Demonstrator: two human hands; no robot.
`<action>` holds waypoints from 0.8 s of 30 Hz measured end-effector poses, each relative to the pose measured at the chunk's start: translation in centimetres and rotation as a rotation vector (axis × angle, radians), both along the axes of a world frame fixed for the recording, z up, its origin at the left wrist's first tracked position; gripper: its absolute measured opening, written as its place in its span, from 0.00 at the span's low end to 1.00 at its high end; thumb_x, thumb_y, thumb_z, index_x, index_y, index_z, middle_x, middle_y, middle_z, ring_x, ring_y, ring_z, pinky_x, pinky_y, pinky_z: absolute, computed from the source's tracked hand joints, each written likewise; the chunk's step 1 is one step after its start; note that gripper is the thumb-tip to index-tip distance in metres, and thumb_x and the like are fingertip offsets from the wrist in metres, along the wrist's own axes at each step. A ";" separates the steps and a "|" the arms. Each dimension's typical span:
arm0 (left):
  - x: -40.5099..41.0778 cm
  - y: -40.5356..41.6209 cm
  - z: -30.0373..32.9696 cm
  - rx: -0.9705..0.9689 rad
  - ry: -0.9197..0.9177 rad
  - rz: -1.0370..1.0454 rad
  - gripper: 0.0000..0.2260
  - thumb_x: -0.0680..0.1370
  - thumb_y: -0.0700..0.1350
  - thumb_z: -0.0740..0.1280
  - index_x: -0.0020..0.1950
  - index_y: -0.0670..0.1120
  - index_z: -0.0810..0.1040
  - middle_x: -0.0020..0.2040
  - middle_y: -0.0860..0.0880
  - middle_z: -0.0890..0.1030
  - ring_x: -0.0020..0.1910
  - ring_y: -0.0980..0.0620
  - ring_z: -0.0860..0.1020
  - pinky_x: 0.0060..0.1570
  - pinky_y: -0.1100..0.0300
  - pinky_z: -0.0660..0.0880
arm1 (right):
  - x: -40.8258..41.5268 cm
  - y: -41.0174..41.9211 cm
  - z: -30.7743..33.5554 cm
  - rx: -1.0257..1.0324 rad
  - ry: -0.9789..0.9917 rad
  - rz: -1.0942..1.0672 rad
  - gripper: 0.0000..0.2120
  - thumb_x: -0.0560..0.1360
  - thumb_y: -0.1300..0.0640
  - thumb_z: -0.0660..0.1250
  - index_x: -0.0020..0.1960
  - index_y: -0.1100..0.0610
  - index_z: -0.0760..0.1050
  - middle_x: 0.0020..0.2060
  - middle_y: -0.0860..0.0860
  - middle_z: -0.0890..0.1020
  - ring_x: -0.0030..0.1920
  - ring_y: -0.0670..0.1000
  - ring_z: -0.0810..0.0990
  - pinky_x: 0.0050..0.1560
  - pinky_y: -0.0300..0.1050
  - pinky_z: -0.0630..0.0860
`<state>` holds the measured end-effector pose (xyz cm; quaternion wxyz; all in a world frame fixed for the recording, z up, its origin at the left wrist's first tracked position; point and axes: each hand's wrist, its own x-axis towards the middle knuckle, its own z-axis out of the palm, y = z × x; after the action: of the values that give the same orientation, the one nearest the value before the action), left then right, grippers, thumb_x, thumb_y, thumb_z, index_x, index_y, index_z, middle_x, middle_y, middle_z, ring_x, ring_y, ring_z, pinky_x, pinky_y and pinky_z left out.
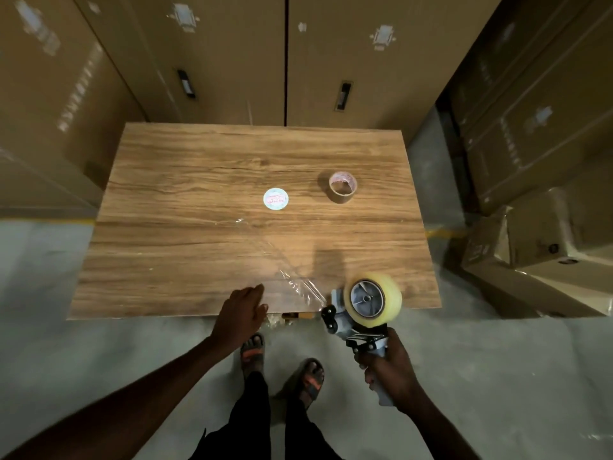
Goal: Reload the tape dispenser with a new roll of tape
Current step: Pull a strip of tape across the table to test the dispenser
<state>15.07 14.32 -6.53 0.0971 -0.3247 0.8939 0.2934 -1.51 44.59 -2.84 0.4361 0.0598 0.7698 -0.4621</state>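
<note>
My right hand [389,376] grips the handle of the grey tape dispenser [356,323], held over the front right edge of the wooden table [185,180]. A full roll of clear tape [373,299] sits on the dispenser's hub. A strip of clear tape [298,287] runs from the dispenser's front leftward along the table's near edge. My left hand [243,313] rests at that edge, fingers together at the strip's left end; whether it pinches the strip I cannot tell. An empty brown cardboard core [342,186] stands at the table's right middle.
A round white label disc [275,199] lies mid-table, with a clear film scrap [239,221] near it. Tall cardboard boxes [212,54] wall the far side and left. More boxes [547,254] are stacked on the right. My sandalled feet [282,363] stand on grey floor.
</note>
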 end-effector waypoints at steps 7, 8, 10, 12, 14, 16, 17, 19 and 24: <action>0.1 -3.2 1.4 0.058 0.068 0.032 0.22 0.81 0.49 0.64 0.74 0.42 0.71 0.61 0.44 0.81 0.61 0.41 0.78 0.60 0.51 0.75 | -2.1 -13.0 2.5 -0.251 -0.212 0.143 0.15 0.72 0.73 0.67 0.58 0.67 0.75 0.35 0.66 0.78 0.26 0.57 0.78 0.28 0.44 0.73; 0.0 -4.0 1.5 0.061 0.074 0.035 0.22 0.81 0.49 0.64 0.74 0.42 0.71 0.60 0.43 0.81 0.60 0.41 0.78 0.59 0.51 0.75 | -2.2 -15.3 2.4 -0.280 -0.241 0.158 0.13 0.73 0.75 0.65 0.58 0.71 0.74 0.36 0.66 0.77 0.28 0.57 0.77 0.29 0.45 0.72; -0.1 -5.5 1.8 0.077 0.087 0.062 0.23 0.81 0.49 0.64 0.74 0.41 0.70 0.62 0.42 0.80 0.61 0.41 0.78 0.59 0.50 0.76 | -2.4 -19.4 1.9 -0.342 -0.292 0.174 0.09 0.74 0.76 0.64 0.54 0.74 0.73 0.37 0.65 0.74 0.30 0.55 0.74 0.31 0.46 0.68; 0.2 -6.5 1.7 0.091 0.112 0.109 0.25 0.80 0.48 0.64 0.75 0.40 0.69 0.67 0.41 0.78 0.64 0.40 0.77 0.63 0.49 0.75 | -2.4 -22.8 1.3 -0.353 -0.304 0.198 0.07 0.74 0.75 0.64 0.51 0.70 0.76 0.37 0.63 0.73 0.30 0.54 0.73 0.32 0.47 0.68; 0.3 -7.0 1.7 0.091 0.136 0.143 0.25 0.80 0.48 0.64 0.76 0.40 0.69 0.67 0.41 0.78 0.65 0.40 0.77 0.64 0.49 0.75 | -2.5 -25.0 0.7 -0.341 -0.301 0.227 0.07 0.73 0.73 0.66 0.50 0.67 0.78 0.36 0.63 0.73 0.29 0.55 0.74 0.33 0.49 0.69; 0.6 -8.2 1.2 0.087 0.144 0.173 0.26 0.80 0.48 0.65 0.76 0.41 0.68 0.66 0.42 0.79 0.64 0.41 0.78 0.63 0.50 0.75 | -2.4 -27.6 0.0 -0.322 -0.300 0.256 0.05 0.72 0.71 0.68 0.48 0.68 0.78 0.34 0.63 0.73 0.29 0.56 0.76 0.34 0.50 0.70; 0.8 -9.0 0.9 0.081 0.143 0.184 0.26 0.80 0.49 0.65 0.77 0.42 0.68 0.68 0.43 0.78 0.66 0.42 0.77 0.65 0.50 0.74 | -2.3 -28.8 -0.5 -0.305 -0.297 0.261 0.04 0.72 0.71 0.68 0.47 0.69 0.78 0.34 0.64 0.74 0.28 0.57 0.77 0.34 0.50 0.71; 1.1 -10.4 0.3 0.080 0.134 0.204 0.27 0.81 0.51 0.65 0.78 0.43 0.65 0.71 0.45 0.75 0.70 0.44 0.73 0.67 0.50 0.72 | -2.1 -30.9 -1.2 -0.274 -0.298 0.249 0.03 0.73 0.70 0.68 0.47 0.69 0.78 0.35 0.65 0.74 0.28 0.58 0.78 0.32 0.48 0.72; 1.3 -12.7 -0.3 0.104 0.114 0.209 0.28 0.82 0.53 0.63 0.80 0.46 0.62 0.74 0.46 0.73 0.72 0.47 0.71 0.70 0.52 0.70 | -1.9 -33.0 -2.3 -0.181 -0.313 0.226 0.04 0.73 0.69 0.69 0.48 0.68 0.78 0.34 0.63 0.74 0.29 0.57 0.76 0.32 0.48 0.71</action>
<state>16.41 1.60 -6.80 0.0316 -0.3933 0.8429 0.3659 -3.40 11.56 -5.10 0.6029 0.0048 0.6500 -0.4626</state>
